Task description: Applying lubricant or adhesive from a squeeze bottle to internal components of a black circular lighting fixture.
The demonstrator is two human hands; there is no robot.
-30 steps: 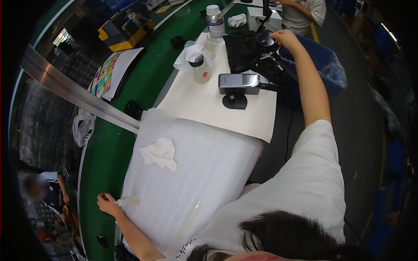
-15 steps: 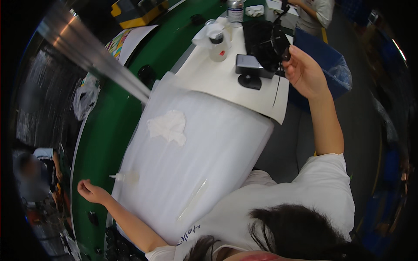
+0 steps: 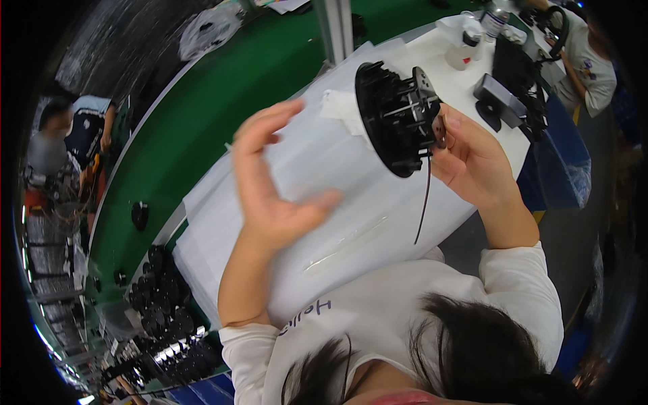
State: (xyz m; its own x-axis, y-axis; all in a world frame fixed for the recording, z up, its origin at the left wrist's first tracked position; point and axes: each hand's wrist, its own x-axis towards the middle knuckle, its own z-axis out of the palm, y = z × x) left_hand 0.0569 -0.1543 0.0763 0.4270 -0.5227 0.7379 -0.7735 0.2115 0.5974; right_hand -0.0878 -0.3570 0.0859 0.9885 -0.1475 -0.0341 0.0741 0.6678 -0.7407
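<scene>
My right hand point(image 3: 472, 158) grips a black round part point(image 3: 385, 121) by its small end plate. The part has a wide disc, posts and a smaller plate, and it is held tilted above the white sheet point(image 3: 283, 182). A thin black wire point(image 3: 424, 202) hangs down from it. To the left of the part, my left hand point(image 3: 270, 196) is raised with thumb and fingers spread, holding nothing and slightly blurred. Behind the part lies a crumpled white cloth point(image 3: 337, 111), partly hidden by it. A clear strip point(image 3: 347, 243) rests on the sheet near my body.
Many black parts point(image 3: 162, 290) are heaped at the left on the green table point(image 3: 169, 162). A grey box point(image 3: 501, 98) and a black-capped bottle point(image 3: 462, 54) stand at the far right, near a blue bin point(image 3: 557, 162). A metal post point(image 3: 335, 27) rises behind. Co-workers are at both sides.
My right hand has brought the black part from the far right back over the white sheet. My left hand has come in from the left edge and opened towards it. The view has turned.
</scene>
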